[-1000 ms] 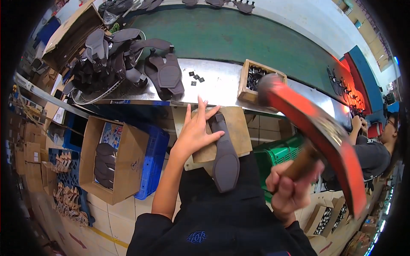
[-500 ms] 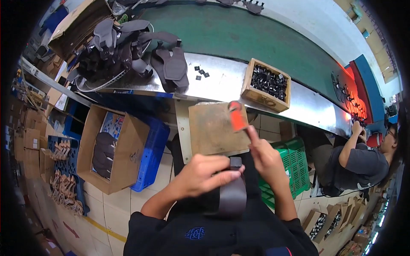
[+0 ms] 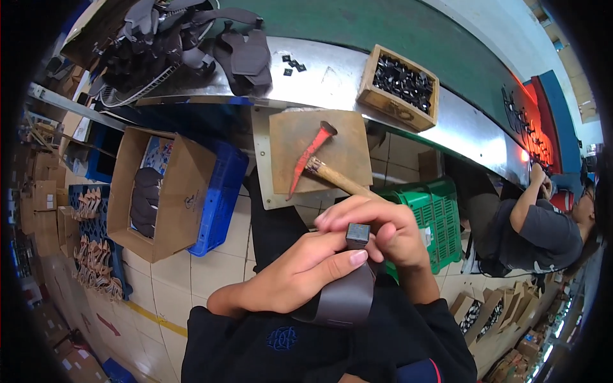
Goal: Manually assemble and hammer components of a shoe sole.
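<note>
My left hand [image 3: 300,271] grips a dark brown shoe sole [image 3: 345,297] with its heel turned up. A black square heel tip [image 3: 358,233] faces me at the heel's top, between my hands. My right hand [image 3: 389,233] is cupped beside the heel, thumb and fingers apart; whether it touches the heel I cannot tell. Beyond the hands, a hammer [image 3: 313,153] with a worn red head and wooden handle lies on a brown square board [image 3: 287,131]. The handle's end points toward my right hand and is partly hidden behind it.
A wooden box [image 3: 396,112] of small black pieces and several loose black tips [image 3: 292,64] sit on the metal bench edge [image 3: 319,86]. Dark shoe parts [image 3: 249,57] pile at the left. A carton [image 3: 185,185] stands left, a green crate [image 3: 428,223] right; a co-worker [image 3: 543,223] sits beyond.
The hammer has gone from my right hand onto the board. My right hand has moved in beside the heel. The view has tilted down, and the left hand keeps its grip.
</note>
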`<state>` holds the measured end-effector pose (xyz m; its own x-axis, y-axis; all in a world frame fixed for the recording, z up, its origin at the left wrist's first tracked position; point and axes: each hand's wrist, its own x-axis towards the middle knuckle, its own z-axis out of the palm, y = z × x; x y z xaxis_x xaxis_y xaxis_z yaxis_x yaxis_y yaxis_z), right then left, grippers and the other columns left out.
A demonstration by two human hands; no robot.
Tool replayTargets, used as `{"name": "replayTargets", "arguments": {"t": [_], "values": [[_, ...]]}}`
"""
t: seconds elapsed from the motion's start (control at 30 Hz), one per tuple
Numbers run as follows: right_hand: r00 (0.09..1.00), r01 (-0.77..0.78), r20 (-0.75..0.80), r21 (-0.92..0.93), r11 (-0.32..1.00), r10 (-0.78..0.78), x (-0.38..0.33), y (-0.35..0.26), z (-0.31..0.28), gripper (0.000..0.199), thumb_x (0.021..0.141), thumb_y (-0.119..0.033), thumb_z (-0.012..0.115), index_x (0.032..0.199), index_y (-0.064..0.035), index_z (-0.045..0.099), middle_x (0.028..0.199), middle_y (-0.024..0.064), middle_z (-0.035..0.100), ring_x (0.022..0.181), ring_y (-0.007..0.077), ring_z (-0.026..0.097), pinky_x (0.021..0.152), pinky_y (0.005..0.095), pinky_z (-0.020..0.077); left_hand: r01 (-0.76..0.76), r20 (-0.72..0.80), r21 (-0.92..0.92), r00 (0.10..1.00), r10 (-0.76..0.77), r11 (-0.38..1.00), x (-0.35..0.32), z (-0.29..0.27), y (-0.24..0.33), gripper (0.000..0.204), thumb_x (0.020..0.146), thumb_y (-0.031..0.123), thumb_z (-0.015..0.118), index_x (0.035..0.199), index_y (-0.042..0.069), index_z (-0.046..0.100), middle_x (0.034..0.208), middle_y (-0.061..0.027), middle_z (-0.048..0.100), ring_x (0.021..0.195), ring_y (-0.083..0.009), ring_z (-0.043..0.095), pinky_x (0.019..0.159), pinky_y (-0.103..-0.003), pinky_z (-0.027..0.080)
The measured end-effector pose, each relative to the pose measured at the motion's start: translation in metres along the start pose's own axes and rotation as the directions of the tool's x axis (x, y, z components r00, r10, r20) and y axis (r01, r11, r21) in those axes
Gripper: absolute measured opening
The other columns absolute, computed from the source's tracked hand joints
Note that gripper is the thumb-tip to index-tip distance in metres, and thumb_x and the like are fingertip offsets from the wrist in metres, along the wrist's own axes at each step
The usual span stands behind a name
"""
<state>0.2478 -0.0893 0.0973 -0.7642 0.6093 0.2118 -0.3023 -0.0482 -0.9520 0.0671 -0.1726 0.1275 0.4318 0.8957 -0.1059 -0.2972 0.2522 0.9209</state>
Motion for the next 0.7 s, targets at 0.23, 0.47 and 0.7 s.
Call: {"name": "replayTargets", "arguments": {"t": [0.23, 0.47, 0.7], "values": [[0.991, -0.129, 0.071, 0.308, 0.943, 0.113, -0.009, 0.001, 0.001, 0.061, 0.096, -0.057, 0.056, 0.108, 0.0025, 0.066, 0.117, 0.0178, 0.063, 0.088, 0.0142, 0.062, 0.057, 0.0175, 0.0454, 0.148, 0.135, -0.088, 0.982, -0.136, 0.985, 0.002, 0.008, -0.002, 0.040, 0.108, 0.027, 0.043, 0.124, -0.006, 0.057, 0.122, -0.0122, 0.058, 0.118, -0.0191, 0.053, 0.103, -0.032, 0.040], [0.979, -0.195, 0.129, 0.401, 0.895, 0.156, -0.009, -0.009, -0.002, 0.052, 0.095, -0.048, 0.062, 0.102, 0.0036, 0.066, 0.107, 0.0186, 0.066, 0.110, 0.0254, 0.061, 0.075, 0.0249, 0.0523, 0.066, 0.145, -0.101, 0.988, -0.051, 0.993, 0.003, 0.015, -0.019, 0.040, 0.108, 0.028, 0.044, 0.127, -0.006, 0.056, 0.122, -0.0136, 0.060, 0.120, -0.0213, 0.054, 0.104, -0.032, 0.041], [0.992, -0.103, 0.103, 0.358, 0.928, 0.070, -0.014, -0.011, -0.003, 0.053, 0.098, -0.047, 0.058, 0.097, 0.0043, 0.067, 0.096, 0.0140, 0.068, 0.112, 0.0350, 0.060, 0.095, 0.0446, 0.0473, 0.126, 0.246, -0.063, 0.963, -0.107, 0.990, 0.008, 0.015, -0.011, 0.038, 0.107, 0.027, 0.048, 0.126, -0.005, 0.057, 0.121, -0.0138, 0.060, 0.119, -0.0217, 0.055, 0.103, -0.032, 0.042]]}}
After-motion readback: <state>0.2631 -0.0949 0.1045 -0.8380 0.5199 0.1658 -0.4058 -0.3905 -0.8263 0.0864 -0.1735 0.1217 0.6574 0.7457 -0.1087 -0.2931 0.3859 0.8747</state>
